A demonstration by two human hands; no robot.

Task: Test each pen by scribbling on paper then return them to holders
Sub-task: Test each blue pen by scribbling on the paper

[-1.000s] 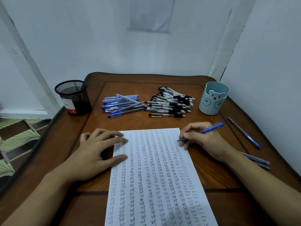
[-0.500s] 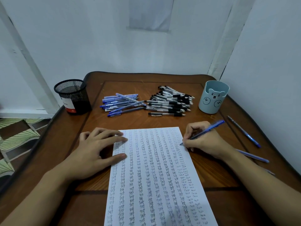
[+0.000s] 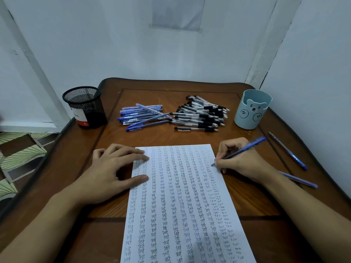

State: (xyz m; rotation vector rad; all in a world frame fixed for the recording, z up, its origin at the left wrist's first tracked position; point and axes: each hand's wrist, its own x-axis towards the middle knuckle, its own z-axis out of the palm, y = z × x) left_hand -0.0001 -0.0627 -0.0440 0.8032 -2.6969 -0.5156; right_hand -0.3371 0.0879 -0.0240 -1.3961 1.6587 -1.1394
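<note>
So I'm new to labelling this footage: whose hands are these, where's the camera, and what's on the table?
No machine here: a person works bare-handed, filmed by a camera on their head, looking forward and down. The left hand rests flat on the left edge of the paper. The right hand holds a blue pen, tip on the paper, which is filled with columns of "test". Beyond it on the wooden table lie a pile of blue pens and a pile of black pens, between a black mesh holder on the left and a light blue bear holder on the right. Two loose blue pens lie by the right arm.
</note>
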